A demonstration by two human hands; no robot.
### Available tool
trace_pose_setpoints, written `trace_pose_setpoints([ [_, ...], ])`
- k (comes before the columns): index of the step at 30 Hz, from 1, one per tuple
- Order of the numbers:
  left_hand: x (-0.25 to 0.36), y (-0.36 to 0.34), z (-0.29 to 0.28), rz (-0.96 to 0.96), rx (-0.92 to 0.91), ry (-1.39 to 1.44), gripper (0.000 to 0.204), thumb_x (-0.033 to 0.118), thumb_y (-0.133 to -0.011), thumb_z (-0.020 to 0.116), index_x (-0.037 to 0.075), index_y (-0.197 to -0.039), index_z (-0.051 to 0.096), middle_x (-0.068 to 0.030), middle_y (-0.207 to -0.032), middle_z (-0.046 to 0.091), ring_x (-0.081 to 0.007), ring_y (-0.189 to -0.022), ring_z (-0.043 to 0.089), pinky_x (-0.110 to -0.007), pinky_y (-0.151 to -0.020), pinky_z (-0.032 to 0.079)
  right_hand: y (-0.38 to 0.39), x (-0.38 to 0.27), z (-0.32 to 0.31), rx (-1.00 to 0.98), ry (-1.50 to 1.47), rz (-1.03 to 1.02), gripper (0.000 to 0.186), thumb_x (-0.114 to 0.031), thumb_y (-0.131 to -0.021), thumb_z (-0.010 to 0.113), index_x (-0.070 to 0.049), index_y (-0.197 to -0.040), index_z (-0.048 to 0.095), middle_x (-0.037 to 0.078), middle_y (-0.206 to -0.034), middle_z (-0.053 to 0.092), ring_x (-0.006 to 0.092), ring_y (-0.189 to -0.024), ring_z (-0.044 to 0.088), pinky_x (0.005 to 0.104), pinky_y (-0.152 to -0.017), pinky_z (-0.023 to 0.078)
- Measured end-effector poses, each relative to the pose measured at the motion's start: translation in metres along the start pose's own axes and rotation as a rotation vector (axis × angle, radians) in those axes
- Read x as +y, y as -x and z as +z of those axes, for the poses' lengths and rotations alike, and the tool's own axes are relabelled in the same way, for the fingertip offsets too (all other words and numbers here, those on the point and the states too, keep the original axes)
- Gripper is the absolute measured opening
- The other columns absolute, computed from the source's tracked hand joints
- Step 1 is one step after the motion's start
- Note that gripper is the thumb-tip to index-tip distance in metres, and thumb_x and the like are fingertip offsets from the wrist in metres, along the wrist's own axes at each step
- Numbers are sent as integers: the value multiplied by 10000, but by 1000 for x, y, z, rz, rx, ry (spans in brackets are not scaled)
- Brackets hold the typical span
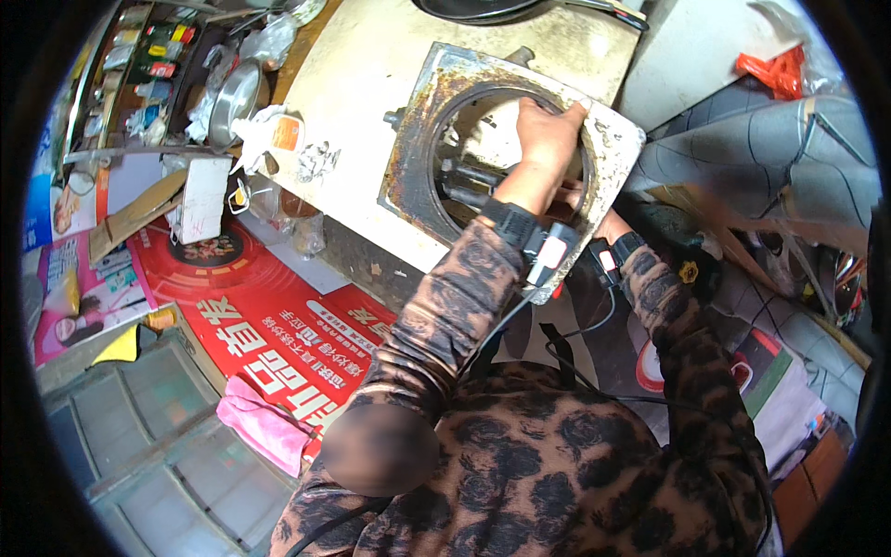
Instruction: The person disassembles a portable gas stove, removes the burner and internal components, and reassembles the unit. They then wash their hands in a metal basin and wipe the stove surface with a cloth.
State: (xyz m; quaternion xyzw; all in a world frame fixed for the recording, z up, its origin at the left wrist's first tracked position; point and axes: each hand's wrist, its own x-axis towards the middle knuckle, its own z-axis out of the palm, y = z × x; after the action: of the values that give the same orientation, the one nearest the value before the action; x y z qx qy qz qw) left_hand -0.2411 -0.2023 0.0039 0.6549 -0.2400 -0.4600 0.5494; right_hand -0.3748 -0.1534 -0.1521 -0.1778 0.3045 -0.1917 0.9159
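A square, rusty gas stove (408, 153) with a wide round opening sits tilted on the cream tabletop. Through that opening reaches my left hand (546, 139), closed on the far right part of the rim, thumb near the top edge. Black burner pipes (467, 181) show inside the opening, beside my left wrist. My right hand (609, 226) comes in at the stove's right side, under its edge. Most of its fingers are hidden by the stove body; a little skin shows through the opening.
A black frying pan (483, 7) lies at the table's far edge. Left of the stove are a white bottle with an orange label (286, 133) and a metal bowl (234, 104). A pink cloth (264, 422) lies lower left. Cables run from my wrists.
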Motion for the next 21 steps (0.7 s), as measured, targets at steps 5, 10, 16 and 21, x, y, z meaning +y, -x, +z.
trace_pose_setpoints([
  [5, -8, 24, -40, -25, -236, -33, 507, 66, -916, 726, -52, -1315, 435, -159, -1034, 681, -169, -830, 677, -284, -658, 573, 1, 3, 9, 47, 140, -38, 430, -183, -989, 660, -65, -1389, 551, 73, -1157, 702, 176, -979, 695, 348, -859, 585],
  [10, -10, 81, -66, 240, -432, -422, 829, 208, -831, 837, -51, -1452, 352, -204, -1233, 614, -260, -1112, 639, -370, -962, 537, 6, 7, 17, -113, -158, -137, 434, -258, -1035, 584, -25, -1399, 538, 125, -1274, 665, 230, -1120, 662, 381, -972, 566],
  [16, 36, 140, -90, 470, -526, -1274, 1199, 430, -641, 925, -63, -1524, 282, -298, -1286, 594, -450, -1239, 568, -498, -1063, 440, 21, 9, 41, -22, -223, -138, 303, -271, -1038, 593, -27, -1212, 633, 85, -1173, 683, 199, -1063, 659, 357, -961, 563],
  [21, 60, 147, -108, 382, -485, -1203, 822, 236, -726, 846, -5, -1406, 452, -265, -1132, 649, -434, -1073, 647, -475, -955, 514, 33, 6, 73, 145, -125, -180, 220, -251, -1030, 597, -56, -1125, 639, 61, -1036, 699, 181, -907, 685, 357, -801, 598],
])
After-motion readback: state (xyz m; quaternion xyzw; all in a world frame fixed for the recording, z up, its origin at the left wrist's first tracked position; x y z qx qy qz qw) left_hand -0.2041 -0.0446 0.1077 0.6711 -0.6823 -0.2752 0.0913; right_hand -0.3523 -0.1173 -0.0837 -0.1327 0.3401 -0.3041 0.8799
